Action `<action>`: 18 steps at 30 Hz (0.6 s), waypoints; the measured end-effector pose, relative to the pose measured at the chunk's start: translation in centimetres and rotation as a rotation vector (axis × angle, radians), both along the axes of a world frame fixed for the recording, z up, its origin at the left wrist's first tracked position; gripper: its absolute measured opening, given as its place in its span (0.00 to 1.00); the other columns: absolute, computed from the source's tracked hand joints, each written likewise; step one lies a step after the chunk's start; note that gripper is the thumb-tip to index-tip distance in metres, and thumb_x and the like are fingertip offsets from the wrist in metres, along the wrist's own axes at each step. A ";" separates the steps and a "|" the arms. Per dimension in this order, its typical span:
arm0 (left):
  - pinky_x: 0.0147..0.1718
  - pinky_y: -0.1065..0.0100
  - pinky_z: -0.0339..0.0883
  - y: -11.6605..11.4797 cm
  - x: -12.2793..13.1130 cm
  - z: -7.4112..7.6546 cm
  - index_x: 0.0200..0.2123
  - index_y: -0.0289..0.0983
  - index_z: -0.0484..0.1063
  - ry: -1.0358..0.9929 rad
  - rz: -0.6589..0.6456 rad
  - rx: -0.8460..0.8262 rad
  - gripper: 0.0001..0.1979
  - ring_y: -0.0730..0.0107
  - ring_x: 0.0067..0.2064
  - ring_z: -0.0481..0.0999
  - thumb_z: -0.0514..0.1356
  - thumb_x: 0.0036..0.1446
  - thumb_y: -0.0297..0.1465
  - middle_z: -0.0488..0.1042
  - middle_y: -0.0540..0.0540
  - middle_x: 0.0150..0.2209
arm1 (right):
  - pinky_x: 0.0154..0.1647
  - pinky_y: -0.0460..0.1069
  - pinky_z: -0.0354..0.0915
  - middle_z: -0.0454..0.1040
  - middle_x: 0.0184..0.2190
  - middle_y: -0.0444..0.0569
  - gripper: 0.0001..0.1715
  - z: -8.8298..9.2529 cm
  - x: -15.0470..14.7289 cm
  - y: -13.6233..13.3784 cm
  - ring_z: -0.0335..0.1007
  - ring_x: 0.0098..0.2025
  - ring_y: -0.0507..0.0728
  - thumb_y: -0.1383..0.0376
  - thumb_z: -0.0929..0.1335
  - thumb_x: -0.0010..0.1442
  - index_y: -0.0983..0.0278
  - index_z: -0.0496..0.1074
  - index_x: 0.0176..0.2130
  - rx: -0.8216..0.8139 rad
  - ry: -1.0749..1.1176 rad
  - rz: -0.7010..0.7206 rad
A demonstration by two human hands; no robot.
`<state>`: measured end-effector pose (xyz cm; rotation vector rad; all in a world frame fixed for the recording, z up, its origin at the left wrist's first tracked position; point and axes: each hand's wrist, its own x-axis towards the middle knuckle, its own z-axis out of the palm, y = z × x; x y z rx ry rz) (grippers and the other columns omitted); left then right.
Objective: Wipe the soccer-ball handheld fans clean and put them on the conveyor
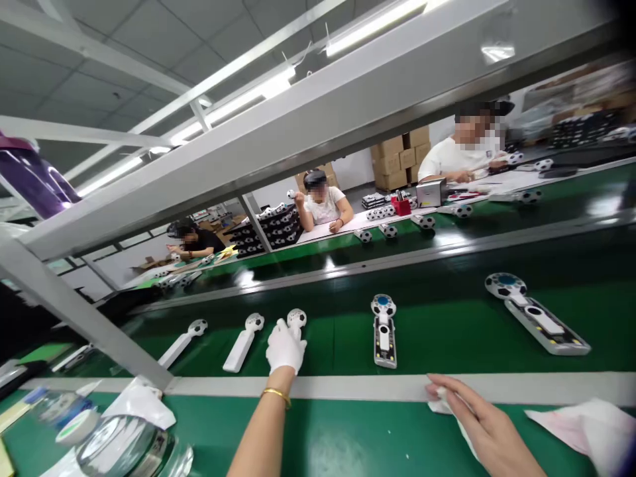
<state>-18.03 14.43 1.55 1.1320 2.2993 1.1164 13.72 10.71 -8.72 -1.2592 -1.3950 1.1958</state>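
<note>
My left hand [287, 347], in a white glove, reaches over the green conveyor belt and is closed around the handle of a white device with a soccer-ball head [297, 318]; most of that handle is hidden. To its left lies a similar white device [240, 350], handle toward me. On the right, a device with its inside showing [385, 331] lies on the belt, blue disc in its head. My bare right hand [472, 414] is near the belt's front edge, its fingers together on a white cloth [439, 404], partly hidden by the hand.
Another opened device [539, 315] lies at right; another white one [181, 341] lies left. A glass jar [132, 447], a bottle [59, 404] and a crumpled white cloth [591, 434] are on my bench. A slanted grey post [94, 318] stands left. Co-workers sit across the belt.
</note>
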 end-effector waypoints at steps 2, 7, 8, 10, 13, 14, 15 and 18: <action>0.52 0.47 0.54 -0.4 -0.6 0.7 0.51 0.36 0.62 -0.098 -0.012 -0.038 0.21 0.53 0.56 0.59 0.59 0.54 0.31 0.59 0.41 0.55 | 0.38 0.47 0.67 0.77 0.38 0.49 0.24 0.4 -0.4 0.0 0.72 0.41 0.59 0.48 0.61 0.55 0.58 0.72 0.44 -0.046 0.081 -0.056; 0.35 0.65 0.69 -1.8 2.9 0.3 0.43 0.33 0.67 -0.425 -0.209 -0.055 0.15 0.69 0.37 0.72 0.55 0.58 0.37 0.70 0.46 0.40 | 0.17 0.45 0.57 0.75 0.29 0.49 0.28 1.1 -0.2 0.2 0.66 0.23 0.53 0.47 0.64 0.52 0.63 0.69 0.45 -0.170 0.253 -0.025; 0.32 0.66 0.69 -2.5 4.1 -0.1 0.42 0.33 0.67 -0.496 -0.256 -0.063 0.14 0.71 0.34 0.72 0.54 0.58 0.37 0.70 0.46 0.38 | 0.16 0.45 0.55 0.74 0.28 0.48 0.28 1.4 -0.1 0.3 0.64 0.21 0.52 0.47 0.65 0.52 0.63 0.69 0.45 -0.196 0.295 -0.009; 0.29 0.68 0.69 -4.3 6.5 -1.1 0.43 0.33 0.66 -0.630 -0.350 -0.091 0.14 0.75 0.31 0.71 0.53 0.59 0.37 0.70 0.47 0.35 | 0.17 0.44 0.55 0.73 0.27 0.47 0.27 2.1 0.3 0.4 0.62 0.21 0.50 0.49 0.67 0.51 0.64 0.69 0.45 -0.248 0.394 -0.008; 0.31 0.67 0.69 -7.9 10.2 -2.4 0.44 0.33 0.66 -0.785 -0.481 -0.159 0.14 0.73 0.33 0.71 0.54 0.58 0.36 0.70 0.46 0.37 | 0.18 0.43 0.55 0.72 0.26 0.46 0.24 3.6 0.6 0.6 0.63 0.23 0.50 0.53 0.69 0.50 0.65 0.69 0.42 -0.335 0.567 -0.059; 0.32 0.66 0.69 -9.1 11.3 -2.7 0.44 0.33 0.66 -0.824 -0.518 -0.184 0.14 0.72 0.35 0.71 0.54 0.58 0.36 0.70 0.46 0.39 | 0.18 0.42 0.54 0.71 0.26 0.46 0.22 4.2 0.7 0.7 0.62 0.23 0.49 0.55 0.70 0.50 0.65 0.69 0.41 -0.364 0.622 -0.079; 0.33 0.65 0.69 -10.1 12.3 -2.8 0.45 0.33 0.66 -0.856 -0.550 -0.209 0.14 0.71 0.36 0.72 0.55 0.58 0.36 0.70 0.45 0.40 | 0.17 0.42 0.53 0.71 0.25 0.46 0.21 4.8 0.7 0.8 0.62 0.23 0.49 0.57 0.70 0.49 0.66 0.69 0.40 -0.386 0.672 -0.095; 0.33 0.65 0.70 -12.2 14.6 -2.9 0.45 0.33 0.66 -0.910 -0.619 -0.288 0.14 0.71 0.36 0.72 0.55 0.58 0.35 0.70 0.45 0.40 | 0.16 0.41 0.52 0.70 0.25 0.46 0.17 6.7 0.5 0.7 0.62 0.22 0.49 0.59 0.69 0.51 0.67 0.69 0.39 -0.348 0.726 -0.125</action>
